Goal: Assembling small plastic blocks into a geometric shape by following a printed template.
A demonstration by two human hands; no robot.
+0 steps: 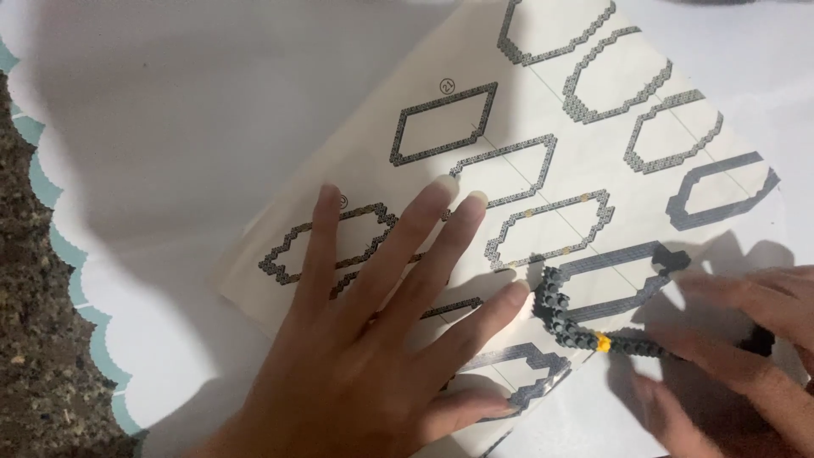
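My left hand point(373, 339) lies flat with its fingers spread on a printed instruction sheet point(543, 102) that shows several grey brick-ring outlines. Its index fingertip touches the left end of a small ring of dark grey micro bricks point(564, 326) that rests on the sheet. One orange brick point(603, 343) sits in that ring. My right hand point(738, 339) comes in from the lower right, fingers pressing on the ring's right side and hiding part of it.
The sheet lies on a white cloth point(186, 110) with a scalloped teal edge point(59, 246). Beyond that edge at the far left is a dark speckled stone surface point(21, 339).
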